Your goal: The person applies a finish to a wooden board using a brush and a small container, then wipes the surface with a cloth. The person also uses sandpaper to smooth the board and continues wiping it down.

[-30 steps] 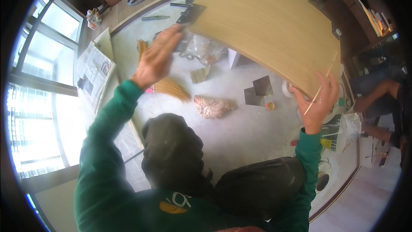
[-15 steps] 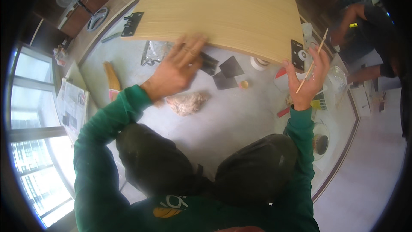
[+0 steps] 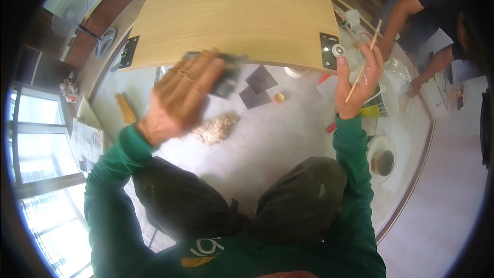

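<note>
My left hand (image 3: 180, 95) is pressed over a dark grey sheet of sandpaper (image 3: 225, 83) at the near edge of a light wood panel (image 3: 231, 18). That sheet is smeared by motion. A thin wooden stick (image 3: 365, 68) sits between the fingers of my right hand (image 3: 358, 83). The thumb of this hand rests by the white roller on the black metal plate (image 3: 328, 57) at the panel's near right corner. Two more dark sandpaper sheets (image 3: 261, 78) lie overlapping below the panel, with a small round yellowish lid (image 3: 279, 98) beside them. A crumpled beige rag (image 3: 216, 127) lies near my left wrist.
A brush (image 3: 124, 108) lies at left, near windows (image 3: 41, 136). At right stands a can (image 3: 382, 162) on a white round base, below a clear plastic bag (image 3: 399, 73). A co-worker (image 3: 417, 25) bends at far right. A fan (image 3: 72, 13) stands far left.
My left hand has moved left and nearer, with the sandpaper now showing at its fingers. In the picture the panel sits farther left; the co-worker's arms reach closer to the panel.
</note>
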Available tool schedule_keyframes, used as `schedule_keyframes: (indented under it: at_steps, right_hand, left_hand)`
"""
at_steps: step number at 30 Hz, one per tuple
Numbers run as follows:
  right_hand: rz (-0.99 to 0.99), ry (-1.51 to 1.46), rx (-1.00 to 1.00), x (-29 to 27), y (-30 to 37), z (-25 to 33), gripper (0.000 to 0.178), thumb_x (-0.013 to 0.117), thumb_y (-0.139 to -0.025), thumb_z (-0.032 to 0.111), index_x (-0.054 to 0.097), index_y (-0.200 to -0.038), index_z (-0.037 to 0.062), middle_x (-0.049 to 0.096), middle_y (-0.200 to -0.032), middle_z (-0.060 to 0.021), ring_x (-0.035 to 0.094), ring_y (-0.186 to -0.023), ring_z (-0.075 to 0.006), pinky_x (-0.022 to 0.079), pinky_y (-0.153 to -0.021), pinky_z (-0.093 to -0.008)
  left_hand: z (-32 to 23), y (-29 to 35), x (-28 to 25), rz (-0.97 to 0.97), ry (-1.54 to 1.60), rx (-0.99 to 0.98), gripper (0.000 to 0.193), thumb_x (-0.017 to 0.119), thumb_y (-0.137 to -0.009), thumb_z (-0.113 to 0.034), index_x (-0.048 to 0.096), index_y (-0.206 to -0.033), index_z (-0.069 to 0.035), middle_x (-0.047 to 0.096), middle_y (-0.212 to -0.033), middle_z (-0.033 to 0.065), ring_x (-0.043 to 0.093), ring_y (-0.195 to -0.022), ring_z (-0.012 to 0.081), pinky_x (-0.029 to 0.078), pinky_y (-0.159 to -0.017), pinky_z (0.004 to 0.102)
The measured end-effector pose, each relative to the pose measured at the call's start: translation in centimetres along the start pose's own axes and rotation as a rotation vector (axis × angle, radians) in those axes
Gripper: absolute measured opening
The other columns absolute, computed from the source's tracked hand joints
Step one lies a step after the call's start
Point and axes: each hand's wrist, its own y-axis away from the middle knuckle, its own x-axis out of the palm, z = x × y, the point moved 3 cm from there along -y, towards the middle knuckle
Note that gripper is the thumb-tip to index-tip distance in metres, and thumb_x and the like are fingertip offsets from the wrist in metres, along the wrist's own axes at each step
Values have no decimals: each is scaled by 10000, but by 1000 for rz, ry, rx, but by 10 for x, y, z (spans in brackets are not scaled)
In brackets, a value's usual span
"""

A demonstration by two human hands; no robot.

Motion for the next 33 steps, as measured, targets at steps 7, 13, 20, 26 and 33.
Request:
schedule_keyframes:
  at_steps: [7, 13, 20, 26, 33]
  right_hand:
    - [-59, -169, 76, 27, -1, -19, 459, 782, -918, 201, 612, -1302, 16, 562, -1345, -185, 516, -1288, -348, 404, -1105, -440]
    - [-102, -275, 129, 39, 0, -22, 426, 732, -959, 229, 609, -1305, 12, 558, -1350, -185, 500, -1314, -339, 378, -1133, -437]
    - [-127, -393, 199, 43, 2, -23, 402, 683, -995, 242, 600, -1310, 7, 554, -1370, -184, 506, -1317, -326, 371, -1143, -435]
    - [-150, -413, 207, 46, 4, -24, 387, 664, -1008, 237, 597, -1315, 11, 545, -1385, -185, 507, -1326, -319, 367, -1147, -436]
    - [-156, -423, 222, 47, 4, -24, 389, 650, -1019, 251, 594, -1322, 13, 542, -1389, -191, 505, -1335, -321, 363, -1153, -438]
  left_hand:
    - [-4, -3, 71, 107, -150, 93, 618, 709, -742, -51, 639, -1355, -23, 602, -1464, 135, 605, -1278, 352, 489, -1034, 451]
    - [-43, -55, 103, 159, -171, 221, 569, 631, -852, -163, 616, -1412, -61, 507, -1568, 66, 554, -1166, 276, 454, -943, 365]
    - [-35, -37, 82, 241, -242, 199, 552, 609, -860, -172, 626, -1391, -19, 495, -1566, 93, 535, -1119, 273, 463, -889, 358]
    - [-64, -75, 109, 220, -282, 326, 537, 636, -844, -188, 644, -1342, 13, 527, -1523, 140, 521, -1188, 274, 448, -888, 363]
    - [-61, -72, 100, 227, -287, 349, 491, 627, -865, -174, 657, -1309, 34, 566, -1476, 147, 499, -1262, 248, 429, -925, 372]
